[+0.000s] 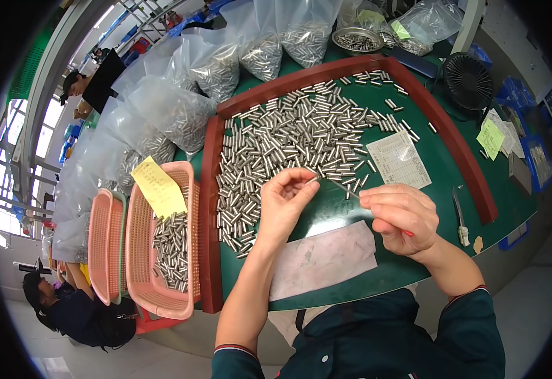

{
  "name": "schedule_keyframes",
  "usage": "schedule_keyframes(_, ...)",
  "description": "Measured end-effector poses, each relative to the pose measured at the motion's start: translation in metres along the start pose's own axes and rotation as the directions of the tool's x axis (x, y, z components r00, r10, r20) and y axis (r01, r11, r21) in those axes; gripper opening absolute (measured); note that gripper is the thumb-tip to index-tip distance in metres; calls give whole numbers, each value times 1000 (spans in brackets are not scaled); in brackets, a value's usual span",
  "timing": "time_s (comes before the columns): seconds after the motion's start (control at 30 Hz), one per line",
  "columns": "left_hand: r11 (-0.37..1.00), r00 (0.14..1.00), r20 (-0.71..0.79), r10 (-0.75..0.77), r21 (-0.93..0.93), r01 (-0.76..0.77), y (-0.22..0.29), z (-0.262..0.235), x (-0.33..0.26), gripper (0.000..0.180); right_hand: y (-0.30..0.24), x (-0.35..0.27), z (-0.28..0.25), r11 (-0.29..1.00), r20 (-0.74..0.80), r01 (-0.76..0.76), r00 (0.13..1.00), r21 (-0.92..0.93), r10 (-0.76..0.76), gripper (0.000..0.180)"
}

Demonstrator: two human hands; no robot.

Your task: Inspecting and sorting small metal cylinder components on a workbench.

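Observation:
Between the thumb and fingertips of my left hand [285, 201] is a small shiny metal pin [313, 179], mostly covered by the fingers. My right hand [405, 218] is closed round a thin metal rod-like tool [344, 189]; a bit of red shows under the fingers. The tool's tip points left toward the pin; I cannot tell whether they touch. Beyond both hands, a wide heap of short metal pins [295, 136] lies loose on the green tabletop [326, 219]. A stained whitish cloth [326, 259] lies flat below my hands. Past my right hand rests a printed paper sheet [399, 160].
A red-brown raised border [211, 221] fences the heap. Left stand pink baskets [132, 252], one holding pins and a yellow note [160, 188]. Pin-filled plastic bags [216, 69] line the back. Right are a knife-like tool [459, 215] and black fan [468, 82]. Two people are at left.

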State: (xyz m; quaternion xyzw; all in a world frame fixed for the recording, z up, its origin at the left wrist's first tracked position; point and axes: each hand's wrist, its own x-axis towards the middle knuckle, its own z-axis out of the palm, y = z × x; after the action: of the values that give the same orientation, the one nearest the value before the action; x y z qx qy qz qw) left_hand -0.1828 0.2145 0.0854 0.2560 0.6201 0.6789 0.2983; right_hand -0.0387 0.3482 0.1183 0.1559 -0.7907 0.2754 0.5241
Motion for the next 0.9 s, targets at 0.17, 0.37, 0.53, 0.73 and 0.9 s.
schedule_keyframes(0.17, 798, 943, 13, 333, 529, -289, 36, -4, -8, 12, 10, -5, 2, 1000, -34, -2, 999, -28, 1, 17)
schedule_keyframes(0.37, 308, 735, 197, 649, 815, -491, 66, -9, -47, 13, 10, -7, 5, 1000, -39, 4, 999, -27, -5, 18)
schedule_keyframes(0.53, 189, 643, 217, 734, 845, -501, 38, -15, -83, 19, 10, -8, 8, 1000, -32, 17, 999, -1, -17, 18)
schedule_keyframes(0.73, 332, 749, 76, 659, 864, -380, 29, 0, -103, 16, 10, -8, 6, 1000, -36, 20, 999, -3, -20, 16)
schedule_keyframes(0.9, 169, 864, 213, 456, 932, -320, 1, -10, -106, 16, 2, -5, 8, 999, -36, 38, 999, 9, -38, 16)
